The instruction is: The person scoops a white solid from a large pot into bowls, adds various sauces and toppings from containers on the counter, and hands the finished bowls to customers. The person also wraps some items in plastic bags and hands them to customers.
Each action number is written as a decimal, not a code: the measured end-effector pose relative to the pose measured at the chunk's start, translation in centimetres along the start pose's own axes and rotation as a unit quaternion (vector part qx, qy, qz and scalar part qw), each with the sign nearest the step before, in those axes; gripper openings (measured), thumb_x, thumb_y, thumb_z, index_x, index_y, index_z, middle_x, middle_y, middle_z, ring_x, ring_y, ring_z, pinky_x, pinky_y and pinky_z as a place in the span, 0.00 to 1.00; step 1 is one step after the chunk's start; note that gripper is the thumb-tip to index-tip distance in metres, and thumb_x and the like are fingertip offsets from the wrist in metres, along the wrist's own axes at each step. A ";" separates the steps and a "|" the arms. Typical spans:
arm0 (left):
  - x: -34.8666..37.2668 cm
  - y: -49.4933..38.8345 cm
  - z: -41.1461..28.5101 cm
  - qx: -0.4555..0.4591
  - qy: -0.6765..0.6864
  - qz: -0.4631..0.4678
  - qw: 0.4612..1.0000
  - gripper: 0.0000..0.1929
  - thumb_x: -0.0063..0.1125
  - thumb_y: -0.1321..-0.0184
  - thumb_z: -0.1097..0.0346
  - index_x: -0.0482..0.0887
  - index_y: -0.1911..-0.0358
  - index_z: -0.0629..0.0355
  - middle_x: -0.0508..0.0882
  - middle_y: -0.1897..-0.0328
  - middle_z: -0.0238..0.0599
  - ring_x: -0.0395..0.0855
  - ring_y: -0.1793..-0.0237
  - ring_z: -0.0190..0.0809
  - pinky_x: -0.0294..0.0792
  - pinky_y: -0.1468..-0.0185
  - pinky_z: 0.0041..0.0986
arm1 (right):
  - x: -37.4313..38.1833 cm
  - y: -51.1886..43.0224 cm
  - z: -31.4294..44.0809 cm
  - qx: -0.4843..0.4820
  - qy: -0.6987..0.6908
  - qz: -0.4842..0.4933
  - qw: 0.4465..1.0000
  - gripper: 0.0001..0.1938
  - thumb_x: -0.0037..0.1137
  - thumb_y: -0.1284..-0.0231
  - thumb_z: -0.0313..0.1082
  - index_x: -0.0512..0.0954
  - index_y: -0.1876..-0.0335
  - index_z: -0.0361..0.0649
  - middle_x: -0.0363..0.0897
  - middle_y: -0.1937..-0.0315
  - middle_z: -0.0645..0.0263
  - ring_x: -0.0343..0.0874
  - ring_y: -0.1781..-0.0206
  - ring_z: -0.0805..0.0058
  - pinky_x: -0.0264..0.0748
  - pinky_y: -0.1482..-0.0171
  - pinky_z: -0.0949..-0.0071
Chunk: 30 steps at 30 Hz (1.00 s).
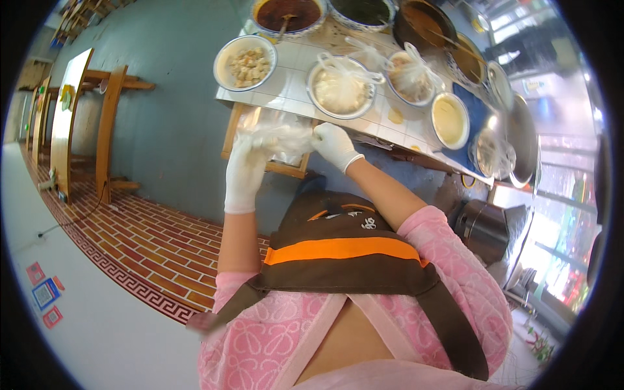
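Note:
Both hands wear white gloves. My left hand [248, 163] grips one side of a crumpled clear plastic bag [282, 139], and my right hand [334, 144] pinches its other end. The bag hangs over an open wooden drawer [286, 168] that holds more clear plastic. On the white tiled counter [287, 100] just beyond stand a bowl of pale diced food [245, 63], a bowl with a knotted plastic bag of pale food [341, 87] and another bagged bowl [411, 80]. Farther right is a bowl with yellowish contents [449, 121].
Large bowls of dark red sauce [287, 14] and dark green contents [361, 12] line the counter's far side, beside a dark pot with orange-brown contents [423, 24]. At right are a bag-covered bowl [486, 152] and a wide metal pan [522, 141]. Wooden tables and benches [109, 131] stand left.

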<state>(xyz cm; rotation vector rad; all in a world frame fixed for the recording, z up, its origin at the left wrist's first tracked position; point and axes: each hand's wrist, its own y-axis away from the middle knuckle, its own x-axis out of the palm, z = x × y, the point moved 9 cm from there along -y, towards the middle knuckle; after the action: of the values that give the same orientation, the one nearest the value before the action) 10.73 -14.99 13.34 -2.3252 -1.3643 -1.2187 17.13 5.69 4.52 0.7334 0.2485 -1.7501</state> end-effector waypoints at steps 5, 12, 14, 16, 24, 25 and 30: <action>4.2 5.4 5.0 -0.112 0.036 0.037 0.992 0.09 0.56 0.31 0.67 0.88 0.63 0.64 0.89 0.54 0.50 0.87 0.51 0.52 0.77 0.41 0.45 | -8.9 6.0 -8.0 0.209 -0.454 -0.151 0.853 0.06 0.56 0.27 0.30 0.78 0.58 0.35 0.86 0.70 0.55 0.89 0.67 0.68 0.87 0.62 0.65; 13.8 4.0 8.3 0.011 -0.689 0.106 0.716 0.18 0.63 0.31 0.59 0.87 0.43 0.61 0.91 0.54 0.51 0.88 0.54 0.59 0.76 0.49 0.42 | -23.5 19.7 -9.6 0.105 -0.433 -0.294 0.846 0.08 0.62 0.26 0.28 0.74 0.63 0.40 0.76 0.76 0.67 0.73 0.79 0.81 0.76 0.74 0.76; 23.5 5.5 10.7 0.220 -0.638 0.183 0.715 0.27 0.69 0.35 0.55 0.81 0.35 0.59 0.89 0.48 0.54 0.87 0.47 0.58 0.76 0.46 0.43 | -26.2 23.6 -9.9 0.081 -0.418 -0.309 0.851 0.10 0.64 0.27 0.29 0.74 0.64 0.40 0.74 0.78 0.70 0.70 0.81 0.84 0.67 0.77 0.80; 30.9 7.6 18.5 0.201 -0.730 0.302 0.580 0.25 0.71 0.41 0.55 0.82 0.44 0.60 0.86 0.52 0.55 0.84 0.46 0.59 0.77 0.44 0.47 | -28.4 27.4 -11.0 0.090 -0.405 -0.326 0.850 0.10 0.65 0.27 0.29 0.74 0.64 0.40 0.75 0.78 0.70 0.70 0.81 0.85 0.67 0.77 0.80; 41.5 16.5 23.1 0.395 -0.644 0.397 0.522 0.14 0.57 0.37 0.72 0.88 0.49 0.56 0.87 0.64 0.48 0.87 0.64 0.58 0.79 0.59 0.49 | -37.3 41.5 -10.0 -0.072 -0.134 -0.268 0.951 0.17 0.72 0.39 0.32 0.83 0.47 0.38 0.85 0.51 0.56 0.84 0.43 0.58 0.78 0.36 0.63; 40.0 17.9 23.2 0.402 -0.620 0.398 0.543 0.16 0.57 0.37 0.72 0.87 0.46 0.56 0.87 0.62 0.49 0.87 0.62 0.58 0.79 0.58 0.47 | -37.9 42.4 -9.9 -0.126 -0.124 -0.194 0.965 0.25 0.74 0.42 0.34 0.80 0.38 0.38 0.84 0.45 0.54 0.80 0.35 0.55 0.72 0.29 0.62; 26.9 16.1 35.6 -0.042 -0.784 0.389 0.482 0.13 0.52 0.34 0.69 0.83 0.49 0.62 0.89 0.56 0.54 0.88 0.57 0.62 0.79 0.51 0.45 | -49.2 42.3 -19.3 0.024 0.179 -0.506 0.844 0.33 0.78 0.49 0.42 0.79 0.36 0.39 0.80 0.37 0.52 0.77 0.33 0.48 0.68 0.28 0.50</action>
<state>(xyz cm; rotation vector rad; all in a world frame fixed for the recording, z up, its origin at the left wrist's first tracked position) 49.92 11.83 13.60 -3.1628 0.1026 1.5487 69.96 41.54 27.01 1.0688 0.9954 -2.5949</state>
